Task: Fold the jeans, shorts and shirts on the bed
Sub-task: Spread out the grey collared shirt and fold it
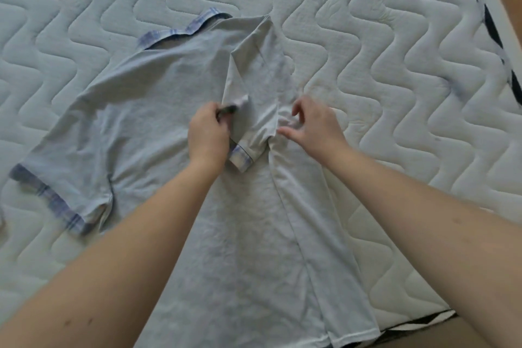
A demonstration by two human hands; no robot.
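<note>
A light grey short-sleeved shirt (pixel 158 110) with blue plaid collar and cuffs lies face down on the bed (pixel 395 70). Its right side and right sleeve (pixel 254 133) are folded in over the back. The left sleeve (pixel 65 183) is spread flat toward the left. My left hand (pixel 207 138) pinches the edge of the folded sleeve near the shirt's middle. My right hand (pixel 313 124) hovers just right of the fold with fingers loosely spread, fingertips at the cloth's crease.
The bed is a white quilted mattress with a wavy stitch pattern. Its right edge (pixel 491 22) has dark trim, and the near edge (pixel 423 322) shows below the shirt's hem. A brown floor shows at the top right corner.
</note>
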